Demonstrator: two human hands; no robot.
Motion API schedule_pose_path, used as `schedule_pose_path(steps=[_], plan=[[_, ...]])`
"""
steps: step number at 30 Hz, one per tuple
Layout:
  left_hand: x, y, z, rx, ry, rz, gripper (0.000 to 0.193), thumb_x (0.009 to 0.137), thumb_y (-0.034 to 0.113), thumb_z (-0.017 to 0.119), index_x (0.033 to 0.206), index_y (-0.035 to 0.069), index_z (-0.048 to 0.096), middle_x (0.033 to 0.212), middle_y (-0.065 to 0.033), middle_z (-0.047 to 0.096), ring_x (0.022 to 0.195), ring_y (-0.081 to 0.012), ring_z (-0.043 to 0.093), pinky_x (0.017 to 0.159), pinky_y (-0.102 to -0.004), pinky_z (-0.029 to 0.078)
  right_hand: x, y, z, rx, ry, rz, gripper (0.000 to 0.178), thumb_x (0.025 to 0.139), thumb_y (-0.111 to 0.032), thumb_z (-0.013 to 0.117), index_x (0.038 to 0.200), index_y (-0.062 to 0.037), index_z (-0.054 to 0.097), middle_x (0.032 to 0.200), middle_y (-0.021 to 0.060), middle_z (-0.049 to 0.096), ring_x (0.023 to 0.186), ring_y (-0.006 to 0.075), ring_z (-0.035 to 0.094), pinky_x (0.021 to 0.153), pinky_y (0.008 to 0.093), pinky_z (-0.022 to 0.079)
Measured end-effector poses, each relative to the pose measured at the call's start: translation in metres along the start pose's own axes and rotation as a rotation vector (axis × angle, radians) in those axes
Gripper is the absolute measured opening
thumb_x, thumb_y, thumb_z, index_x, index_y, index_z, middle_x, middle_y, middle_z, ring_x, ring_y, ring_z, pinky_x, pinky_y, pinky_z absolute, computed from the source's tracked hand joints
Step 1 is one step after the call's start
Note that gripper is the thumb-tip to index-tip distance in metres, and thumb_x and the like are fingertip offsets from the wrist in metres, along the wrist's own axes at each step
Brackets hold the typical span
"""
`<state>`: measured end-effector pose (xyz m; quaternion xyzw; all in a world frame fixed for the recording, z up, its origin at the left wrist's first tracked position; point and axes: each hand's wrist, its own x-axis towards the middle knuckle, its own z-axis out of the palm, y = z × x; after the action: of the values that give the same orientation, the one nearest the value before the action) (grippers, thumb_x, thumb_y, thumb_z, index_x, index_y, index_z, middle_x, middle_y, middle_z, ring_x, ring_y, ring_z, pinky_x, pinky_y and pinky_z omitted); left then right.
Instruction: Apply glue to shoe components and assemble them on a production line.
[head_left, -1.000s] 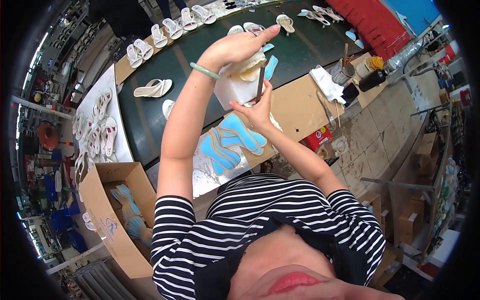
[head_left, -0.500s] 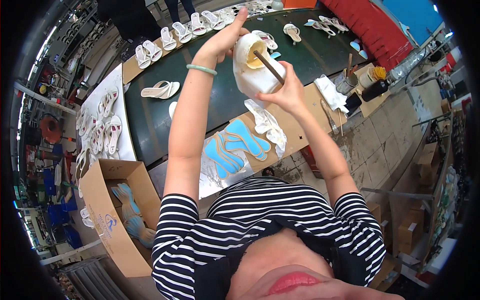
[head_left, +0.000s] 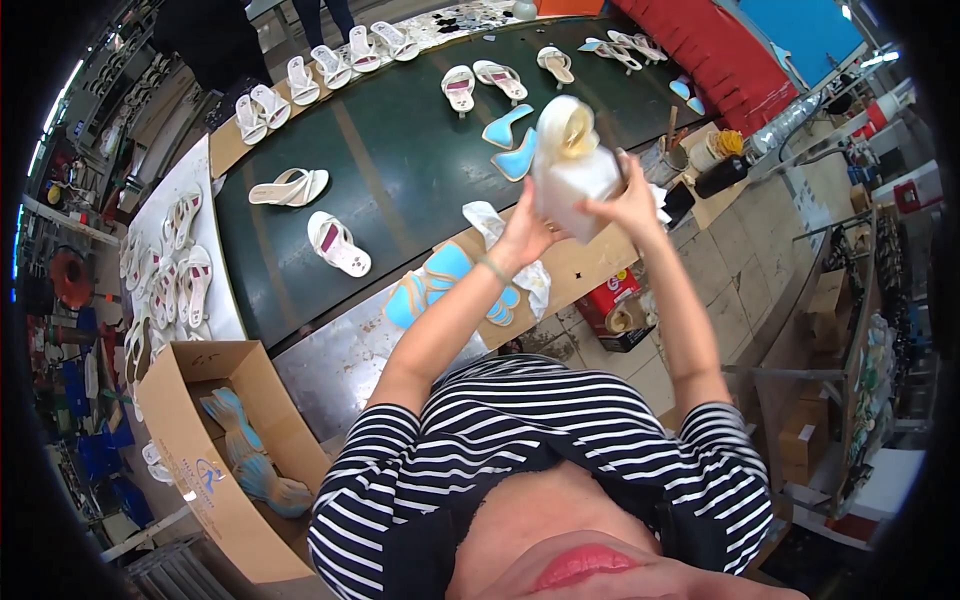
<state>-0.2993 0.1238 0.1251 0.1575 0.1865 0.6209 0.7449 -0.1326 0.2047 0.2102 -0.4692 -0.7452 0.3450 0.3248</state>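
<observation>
A white plastic bottle [head_left: 580, 190] with a cut-open, yellow-crusted mouth is held up between both my hands over the dark green conveyor belt [head_left: 400, 150]. My left hand [head_left: 523, 238] clasps its lower left side, and a pale bracelet circles that wrist. Fingers of my right hand [head_left: 630, 205] wrap the right side. Motion blurs the bottle, and I cannot make out the stick in its mouth. Beneath my left forearm lie blue-topped insoles [head_left: 450, 262], partly covered, beside a crumpled white cloth [head_left: 483, 218]. Two blue insole pieces [head_left: 512, 160] rest on the belt left of the bottle.
White sandals [head_left: 340, 243] stand on the belt, with a row [head_left: 330, 65] along its far edge and more on a left side table [head_left: 190, 270]. An open cardboard box [head_left: 215, 490] holds insoles at lower left. A red can [head_left: 612, 305] stands below the bench; a dark bottle [head_left: 722, 178] is at right.
The bottle has moved right and nearer, turning in my hands. My left hand came down from beside its mouth to grip its lower side. The stick seen in the mouth no longer shows.
</observation>
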Motion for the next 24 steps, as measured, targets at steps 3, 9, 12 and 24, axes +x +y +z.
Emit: schedule_pose_path(steps=[3,9,12,24], plan=[[-0.048,0.022,0.026,0.135,0.163,0.049,0.077,0.091,0.066,0.04,0.148,0.015,0.028,0.149,-0.0095,0.035,0.136,-0.0287,0.036,0.105,-0.0577,0.035,-0.022,-0.011,0.026,0.185,-0.069,-0.057,0.101,0.046,-0.024,0.093,0.129,0.0038,0.042,0.12,0.0142,0.055,0.113,0.0243,0.054,0.099,0.0354,0.043],[0.029,0.01,0.005,-0.045,0.158,0.206,0.058,0.095,0.055,0.048,0.136,0.014,0.04,0.131,-0.0093,0.051,0.118,-0.0256,0.051,0.092,-0.0542,0.047,0.016,-0.025,0.004,-0.15,0.075,-0.043,0.091,0.052,-0.028,0.089,0.126,0.0008,0.044,0.111,0.0198,0.064,0.094,0.0277,0.067,0.083,0.0398,0.054],[-0.037,0.005,0.021,0.133,0.435,0.116,0.046,0.098,0.046,0.046,0.129,0.012,0.042,0.126,-0.0105,0.053,0.116,-0.0269,0.053,0.089,-0.0517,0.05,-0.029,-0.024,0.022,0.066,-0.062,-0.117,0.093,0.054,-0.029,0.089,0.127,0.0058,0.042,0.116,0.0191,0.061,0.109,0.0296,0.061,0.097,0.0401,0.046],[-0.026,0.052,-0.028,0.305,0.411,0.427,0.038,0.096,0.044,0.052,0.114,0.011,0.053,0.107,-0.0068,0.062,0.092,-0.0196,0.063,0.074,-0.0382,0.056,0.003,-0.055,0.074,-0.057,0.027,-0.136,0.1,0.05,-0.04,0.091,0.132,-0.0085,0.042,0.119,0.0201,0.058,0.108,0.0309,0.059,0.091,0.0405,0.047]])
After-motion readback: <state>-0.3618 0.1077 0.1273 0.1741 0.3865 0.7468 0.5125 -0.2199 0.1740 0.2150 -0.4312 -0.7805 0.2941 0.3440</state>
